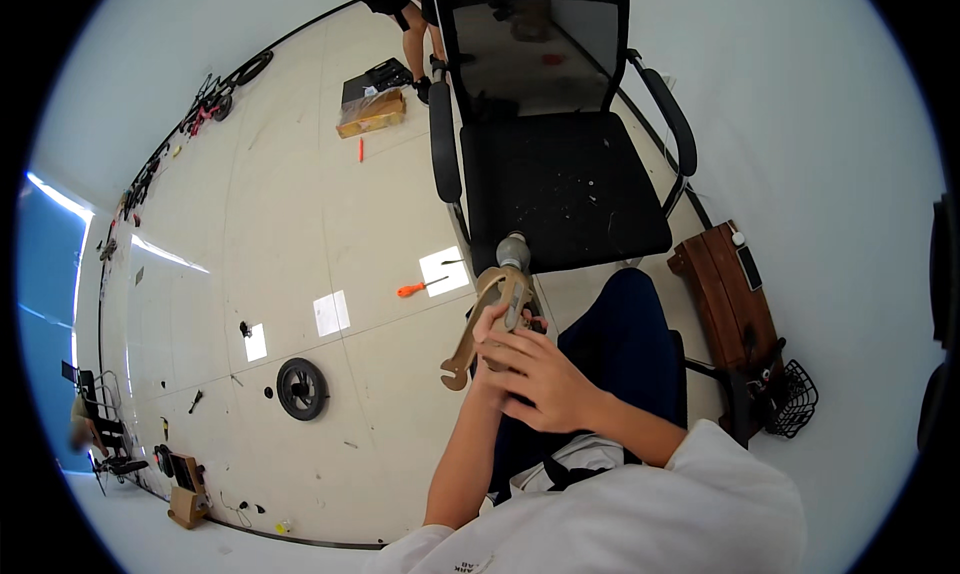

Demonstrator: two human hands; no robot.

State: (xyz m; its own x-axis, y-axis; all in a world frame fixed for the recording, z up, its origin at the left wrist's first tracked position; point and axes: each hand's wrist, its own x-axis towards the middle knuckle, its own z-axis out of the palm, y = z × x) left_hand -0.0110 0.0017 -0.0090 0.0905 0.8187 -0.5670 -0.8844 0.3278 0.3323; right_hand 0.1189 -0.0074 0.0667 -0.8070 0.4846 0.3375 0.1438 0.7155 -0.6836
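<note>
A tan metal fork [463, 354] with a slotted end and a rounded grey end [513, 251] is held in front of my lap. Its grey end reaches the front edge of the black chair seat [560, 189]; whether they touch I cannot tell. My left hand [488, 362] is closed around the fork from below and is mostly covered by the other hand. Across the top, my right hand [545, 372] lies with its fingers curled over the fork and the left hand. Exactly what its fingertips press on is hidden.
An orange-handled screwdriver [412, 290] and a small black wheel [301, 389] lie on the tiled floor to the left. A wooden box [722, 289] stands at the right wall beside a wire basket [795, 399]. Farther off are a cardboard box [372, 114] and a person's leg [414, 44].
</note>
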